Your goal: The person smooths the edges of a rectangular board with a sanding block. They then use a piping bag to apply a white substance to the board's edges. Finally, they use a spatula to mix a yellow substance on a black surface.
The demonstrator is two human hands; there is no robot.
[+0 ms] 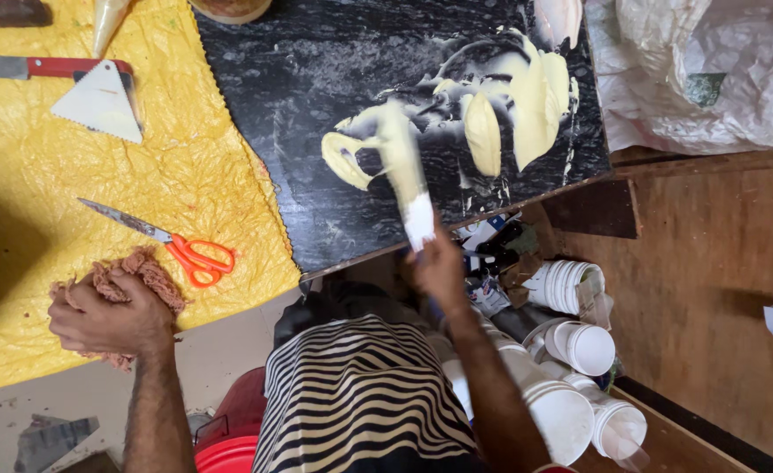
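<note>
Cream-coated spatula [404, 171] on glossy black slab [316, 79], right hand [437, 267]

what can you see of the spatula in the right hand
The spatula is a long, narrow flat blade, smeared nearly all over with pale yellow cream, with a cleaner whitish stretch near the grip. The right hand holds its lower end, so the handle is hidden. It lies tilted up and to the left across the black board, its far end in a curl of the same cream that is spread over the board. Its material cannot be told under the coating.
</note>
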